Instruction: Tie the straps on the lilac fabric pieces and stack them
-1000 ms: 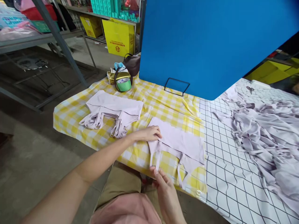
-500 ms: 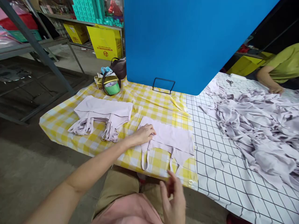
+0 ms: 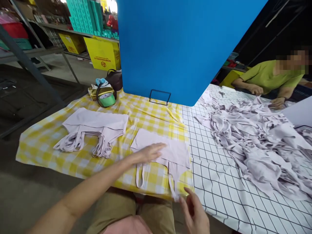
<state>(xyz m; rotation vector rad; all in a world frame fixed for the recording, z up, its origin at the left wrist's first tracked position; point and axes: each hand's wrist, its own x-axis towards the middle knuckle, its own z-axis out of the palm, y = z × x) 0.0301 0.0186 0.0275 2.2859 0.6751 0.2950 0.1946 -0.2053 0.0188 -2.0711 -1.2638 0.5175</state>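
Observation:
A pale lilac strappy top (image 3: 176, 152) lies spread on the yellow checked cloth in front of me, its straps toward the table's near edge. My left hand (image 3: 152, 152) rests on its upper part with the fingers stretched out flat. Close to the end of the right strap is my right hand (image 3: 196, 209), thumb and fingers apart, with nothing visible between them. To the left, a neat stack of similar tops (image 3: 97, 121) lies with its looped straps hanging toward me.
A tall blue board (image 3: 165, 48) on a black wire stand (image 3: 160, 97) rises behind the tops. Green tape (image 3: 107, 100) sits at the back left. On the right, a heap of lilac garments (image 3: 258, 136) covers the white grid cloth (image 3: 214, 182); a co-worker's hands (image 3: 278, 103) are at its far side.
My left hand has flattened out on the top. My right hand remains low, beside the strap ends. The view has shifted right, bringing more of the co-worker into sight.

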